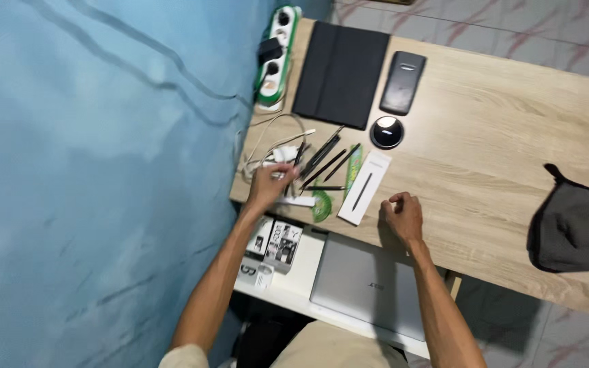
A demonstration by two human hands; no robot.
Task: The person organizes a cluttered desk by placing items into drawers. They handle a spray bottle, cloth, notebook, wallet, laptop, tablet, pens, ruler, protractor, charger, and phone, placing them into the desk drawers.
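My left hand (267, 185) rests at the left edge of the wooden desk (499, 129), fingers closed around a small white object among white cables (270, 140). Just right of it lie several black pens (325, 163) and a green ruler-like strip (352, 167). A white box with a black stylus (364, 187) lies between my hands. My right hand (402, 216) sits loosely curled on the desk's near edge, holding nothing that I can see.
A black tablet folio (341, 71), dark phone (403, 82) and round black puck (386, 131) lie farther back. A green-white power strip (277, 54) runs along the blue wall. A grey cloth pouch (567, 225) lies at right. A closed silver laptop (369, 286) and small boxes (274, 245) sit on a lower shelf.
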